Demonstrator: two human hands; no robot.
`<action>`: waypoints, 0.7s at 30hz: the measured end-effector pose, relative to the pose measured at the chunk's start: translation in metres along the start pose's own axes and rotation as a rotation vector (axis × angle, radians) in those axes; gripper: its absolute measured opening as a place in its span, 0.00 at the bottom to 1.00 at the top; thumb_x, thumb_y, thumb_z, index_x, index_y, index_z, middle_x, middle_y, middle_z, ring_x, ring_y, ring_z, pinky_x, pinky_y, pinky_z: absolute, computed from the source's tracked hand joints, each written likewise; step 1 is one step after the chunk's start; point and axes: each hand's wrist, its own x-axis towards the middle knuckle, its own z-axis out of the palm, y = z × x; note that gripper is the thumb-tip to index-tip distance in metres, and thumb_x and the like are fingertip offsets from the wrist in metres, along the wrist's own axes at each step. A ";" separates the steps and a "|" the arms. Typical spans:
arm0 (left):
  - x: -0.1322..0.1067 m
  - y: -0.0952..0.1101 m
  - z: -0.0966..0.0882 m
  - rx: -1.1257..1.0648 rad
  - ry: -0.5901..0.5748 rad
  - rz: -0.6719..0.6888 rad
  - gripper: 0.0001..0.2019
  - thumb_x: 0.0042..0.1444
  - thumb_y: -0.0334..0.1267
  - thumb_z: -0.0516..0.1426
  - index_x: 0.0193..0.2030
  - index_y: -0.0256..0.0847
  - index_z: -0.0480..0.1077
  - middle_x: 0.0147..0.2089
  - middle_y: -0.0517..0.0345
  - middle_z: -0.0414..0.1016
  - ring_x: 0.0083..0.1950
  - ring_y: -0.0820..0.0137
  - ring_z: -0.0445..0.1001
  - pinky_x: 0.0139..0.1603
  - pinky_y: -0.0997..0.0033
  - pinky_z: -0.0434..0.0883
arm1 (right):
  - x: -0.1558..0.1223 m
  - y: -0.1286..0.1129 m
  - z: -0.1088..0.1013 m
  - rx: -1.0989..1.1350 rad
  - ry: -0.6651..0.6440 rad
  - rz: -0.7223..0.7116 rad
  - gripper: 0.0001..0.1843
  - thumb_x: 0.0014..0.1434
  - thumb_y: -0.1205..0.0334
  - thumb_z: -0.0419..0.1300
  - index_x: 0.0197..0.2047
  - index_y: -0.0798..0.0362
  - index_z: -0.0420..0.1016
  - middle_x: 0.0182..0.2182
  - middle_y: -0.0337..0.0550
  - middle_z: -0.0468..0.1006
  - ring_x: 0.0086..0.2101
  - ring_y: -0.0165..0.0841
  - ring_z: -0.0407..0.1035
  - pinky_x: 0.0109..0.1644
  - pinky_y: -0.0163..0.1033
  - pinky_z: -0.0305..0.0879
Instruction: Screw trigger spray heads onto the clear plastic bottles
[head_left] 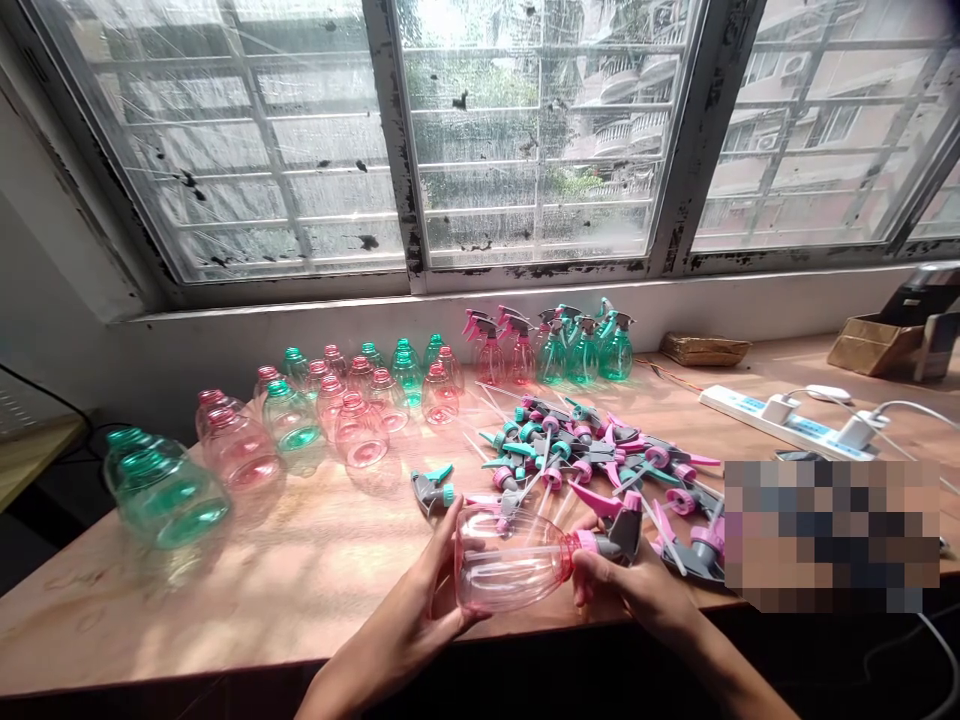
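Observation:
A clear pink spray bottle [506, 565] lies sideways in the air above the table's front edge, its base to the left. My left hand [435, 580] cups it around the base end. At the neck, the fingers of my right hand [611, 575] are closed on the pink collar of a grey and pink trigger sprayer [622, 525]. The sprayer sits at the bottle's mouth, and its dip tube runs inside the bottle. Whether the collar is fully tightened I cannot tell. Just beyond my left fingertips lies a loose grey and green sprayer head [433, 492].
A heap of loose sprayer heads [559, 445] lies beyond my hands. Open green and pink bottles [364, 430] stand at the left. Several bottles with sprayers [585, 350] stand by the wall. A power strip [787, 420] and a cardboard box [870, 340] are at the right.

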 end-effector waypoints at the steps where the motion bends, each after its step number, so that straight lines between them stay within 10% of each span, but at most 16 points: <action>1: 0.000 -0.001 0.001 -0.021 -0.001 0.004 0.47 0.71 0.39 0.62 0.84 0.59 0.34 0.86 0.54 0.44 0.84 0.50 0.47 0.82 0.47 0.51 | 0.000 0.000 0.000 -0.002 0.003 0.001 0.25 0.56 0.41 0.77 0.42 0.51 0.76 0.23 0.38 0.84 0.23 0.38 0.78 0.33 0.42 0.74; 21: -0.004 -0.001 -0.001 0.143 0.015 -0.036 0.51 0.69 0.36 0.62 0.84 0.58 0.29 0.87 0.57 0.35 0.86 0.49 0.34 0.83 0.41 0.42 | 0.000 -0.002 0.001 0.001 0.016 -0.019 0.24 0.56 0.42 0.77 0.40 0.50 0.75 0.23 0.38 0.84 0.23 0.37 0.77 0.33 0.42 0.75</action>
